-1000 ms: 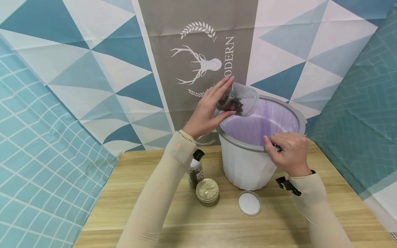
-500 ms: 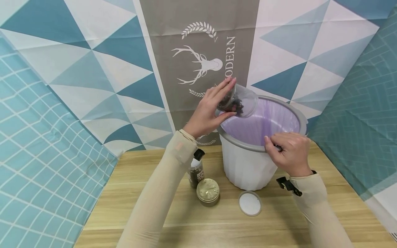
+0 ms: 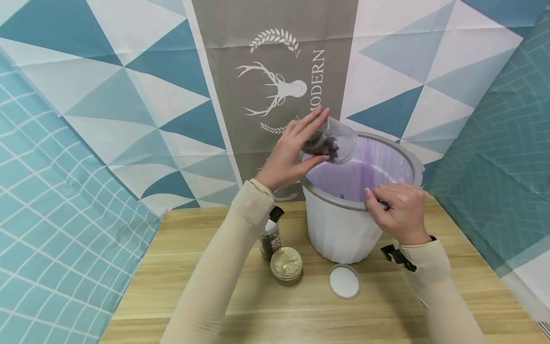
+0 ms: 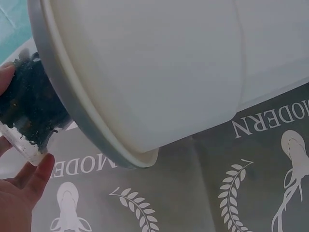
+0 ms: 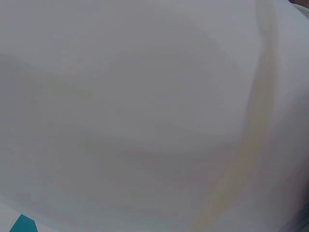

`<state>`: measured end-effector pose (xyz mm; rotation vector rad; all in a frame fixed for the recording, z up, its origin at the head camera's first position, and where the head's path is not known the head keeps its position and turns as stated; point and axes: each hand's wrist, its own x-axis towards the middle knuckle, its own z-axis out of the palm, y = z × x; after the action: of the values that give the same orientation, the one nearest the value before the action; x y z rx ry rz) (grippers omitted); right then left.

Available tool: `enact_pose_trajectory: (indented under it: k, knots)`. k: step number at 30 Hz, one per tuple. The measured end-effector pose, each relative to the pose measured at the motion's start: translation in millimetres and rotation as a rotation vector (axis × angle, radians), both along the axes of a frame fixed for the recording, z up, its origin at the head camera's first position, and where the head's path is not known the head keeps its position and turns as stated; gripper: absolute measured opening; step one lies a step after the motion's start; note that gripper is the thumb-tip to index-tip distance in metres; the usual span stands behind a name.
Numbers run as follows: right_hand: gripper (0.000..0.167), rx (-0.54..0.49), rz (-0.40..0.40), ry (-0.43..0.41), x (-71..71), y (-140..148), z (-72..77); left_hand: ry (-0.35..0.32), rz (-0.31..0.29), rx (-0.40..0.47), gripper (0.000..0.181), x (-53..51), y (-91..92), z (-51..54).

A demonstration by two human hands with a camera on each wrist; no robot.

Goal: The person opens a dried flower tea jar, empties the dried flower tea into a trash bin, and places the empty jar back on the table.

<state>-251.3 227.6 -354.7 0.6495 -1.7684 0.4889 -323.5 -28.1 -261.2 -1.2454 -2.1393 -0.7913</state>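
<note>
In the head view my left hand (image 3: pixel 292 150) holds a clear jar (image 3: pixel 345 138) tilted, its mouth toward the trash can (image 3: pixel 339 229). Dark dried bits (image 3: pixel 330 148) lie inside the jar near the hand. The left wrist view shows the jar's dark contents (image 4: pixel 31 96) up close, beside the can's grey rim (image 4: pixel 72 106). My right hand (image 3: pixel 399 210) grips that rim at the near right side, fingers curled over it. Inside the can is a purple liner bag (image 3: pixel 365 167). The can's white wall (image 5: pixel 145 96) fills the right wrist view, so the right fingers are hidden there.
On the wooden table (image 3: pixel 202 267) stand a gold tin (image 3: pixel 286 263) and a small bottle (image 3: pixel 270 241) with dark contents, partly behind my left sleeve. A round white lid (image 3: pixel 344 282) lies before the can. Patterned cloth (image 3: pixel 172 95) hangs close behind.
The jar and left hand have shifted slightly right and down. A small dark spot now shows inside the liner near the front rim. My right hand stays on the rim.
</note>
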Motion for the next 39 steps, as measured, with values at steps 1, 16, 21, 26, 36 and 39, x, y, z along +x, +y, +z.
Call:
enact_pose_trajectory:
  k: [1, 16, 21, 26, 36, 39]
  knots:
    - [0.054, 0.002, -0.003, 0.001, 0.0, 0, 0.2, 0.002, 0.002, -0.002, 0.084, -0.5, 0.9, -0.1]
    - [0.053, 0.024, -0.015, -0.006, -0.6, 3, 0.0, 0.027, 0.004, 0.012, 0.082, -3.3, 6.8, -1.0]
    - [0.053, 0.024, -0.023, -0.005, -0.5, 1, 0.3, 0.03, -0.006, 0.018, 0.085, -3.4, 8.3, 0.5]
    - [0.053, 0.027, -0.031, 0.001, 0.5, 2, -1.2, 0.015, -0.027, 0.057, 0.082, -1.6, 11.7, 1.6]
    - [0.054, 0.017, -0.016, -0.001, 0.4, 1, -1.0, 0.045, -0.001, 0.055, 0.072, -2.8, 15.5, 2.3]
    - [0.054, 0.019, -0.018, -0.002, 0.0, 1, -0.3, 0.071, 0.002, 0.056, 0.071, -2.5, 15.5, 3.0]
